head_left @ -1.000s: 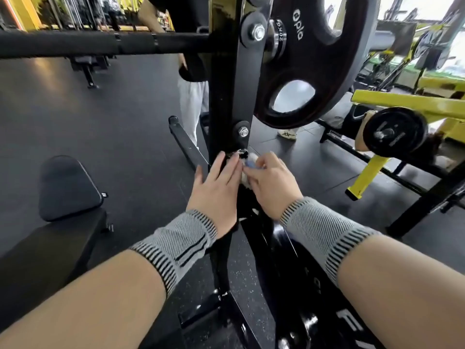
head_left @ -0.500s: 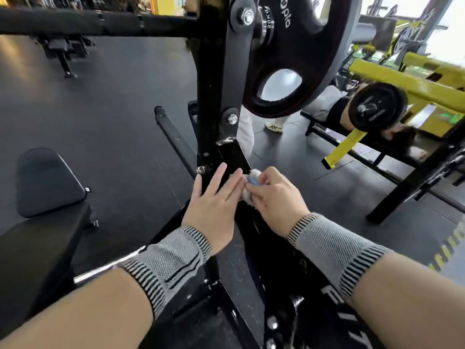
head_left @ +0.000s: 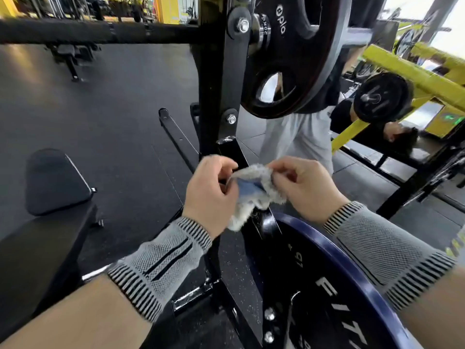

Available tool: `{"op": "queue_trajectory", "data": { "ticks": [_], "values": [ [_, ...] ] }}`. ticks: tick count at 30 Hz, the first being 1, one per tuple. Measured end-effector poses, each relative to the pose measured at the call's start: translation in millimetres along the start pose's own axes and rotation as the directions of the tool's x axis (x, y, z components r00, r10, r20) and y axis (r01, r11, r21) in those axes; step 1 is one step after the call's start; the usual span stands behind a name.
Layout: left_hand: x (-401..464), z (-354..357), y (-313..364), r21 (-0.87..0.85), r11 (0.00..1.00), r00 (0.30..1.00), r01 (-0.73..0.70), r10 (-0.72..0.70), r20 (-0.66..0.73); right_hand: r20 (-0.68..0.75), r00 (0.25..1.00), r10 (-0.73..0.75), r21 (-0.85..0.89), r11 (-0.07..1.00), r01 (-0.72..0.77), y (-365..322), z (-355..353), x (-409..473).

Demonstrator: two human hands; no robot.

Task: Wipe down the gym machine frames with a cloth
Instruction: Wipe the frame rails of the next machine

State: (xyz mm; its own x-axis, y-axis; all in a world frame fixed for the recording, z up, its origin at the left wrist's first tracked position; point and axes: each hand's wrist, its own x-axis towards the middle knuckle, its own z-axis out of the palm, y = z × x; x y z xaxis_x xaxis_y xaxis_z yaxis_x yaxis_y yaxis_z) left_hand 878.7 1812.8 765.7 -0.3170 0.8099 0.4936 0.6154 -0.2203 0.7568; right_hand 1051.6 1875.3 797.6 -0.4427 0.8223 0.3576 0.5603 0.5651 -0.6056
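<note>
Cloth [head_left: 254, 190], grey and fluffy with a blue patch showing in its folds, hangs bunched between my two hands, just off the black frame upright [head_left: 214, 96] that rises beyond my knuckles. I judge I am refolding it to turn up a fresh face, and to do that well I should spread it flat and thick enough to wrap the post, with the clean side outward, before pressing it back on the metal; a loose tail dangling below my left wrist could snag on the bolts [head_left: 231, 119] above my fingers. My left hand [head_left: 211, 192] has its fingers curled in, pinching the cloth's near edge, and my right hand [head_left: 304, 187] pinches the opposite edge between thumb and fingertips, so both are closed on the fabric and held close together, neither touching the frame. Beneath my right wrist lies a blue-rimmed weight plate [head_left: 334, 285] with white lettering, and above both hands a large black plate [head_left: 297, 59] hangs on the machine. Out past my left forearm sits a black padded bench [head_left: 55, 182]. Beyond my right hand stands a yellow machine [head_left: 415, 69], where another person lies.
</note>
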Motion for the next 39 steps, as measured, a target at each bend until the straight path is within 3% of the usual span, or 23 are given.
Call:
{"op": "queue_trajectory", "data": {
  "ticks": [2,4,6,11,17,22,26,30,33,36,39],
  "values": [
    [8,-1,-8,0.131,0.988,0.997,-0.081,0.08,0.014,-0.016,0.994,-0.106,-0.193,0.976,0.101,5,15,1],
    [1,8,-29,0.295,0.942,0.981,-0.161,0.119,0.154,0.058,0.975,-0.214,-0.326,0.919,0.221,17,43,-11],
    [-14,20,-50,0.403,0.883,0.954,-0.24,0.138,0.266,0.07,0.978,-0.196,-0.33,0.921,0.208,27,57,-13],
    [-3,27,-53,0.576,0.755,0.944,-0.314,0.186,0.271,0.092,0.989,-0.115,-0.377,0.915,0.141,25,55,41],
    [5,23,-50,0.541,0.716,0.89,-0.442,0.275,0.364,0.189,0.981,-0.046,-0.352,0.929,0.112,27,46,22],
    [44,23,-47,0.574,0.771,0.953,-0.276,0.144,0.266,0.12,0.991,-0.052,-0.342,0.936,0.09,10,53,66],
    [22,24,-49,0.577,0.722,0.922,-0.382,0.256,0.29,0.137,0.989,-0.05,-0.252,0.964,0.084,26,46,39],
    [-32,41,-52,0.473,0.726,0.865,-0.5,0.397,0.307,0.185,0.975,-0.122,-0.25,0.954,0.167,48,40,-21],
    [-28,39,-56,0.502,0.659,0.828,-0.56,0.466,0.313,0.193,0.975,-0.112,-0.231,0.96,0.156,51,38,-24],
    [13,30,-58,0.631,0.606,0.868,-0.484,0.423,0.259,0.138,0.984,-0.113,-0.196,0.971,0.139,33,43,21],
    [37,26,-53,0.673,0.637,0.92,-0.376,0.34,0.193,0.112,0.99,-0.085,-0.231,0.967,0.109,17,45,50]
  ]
}}
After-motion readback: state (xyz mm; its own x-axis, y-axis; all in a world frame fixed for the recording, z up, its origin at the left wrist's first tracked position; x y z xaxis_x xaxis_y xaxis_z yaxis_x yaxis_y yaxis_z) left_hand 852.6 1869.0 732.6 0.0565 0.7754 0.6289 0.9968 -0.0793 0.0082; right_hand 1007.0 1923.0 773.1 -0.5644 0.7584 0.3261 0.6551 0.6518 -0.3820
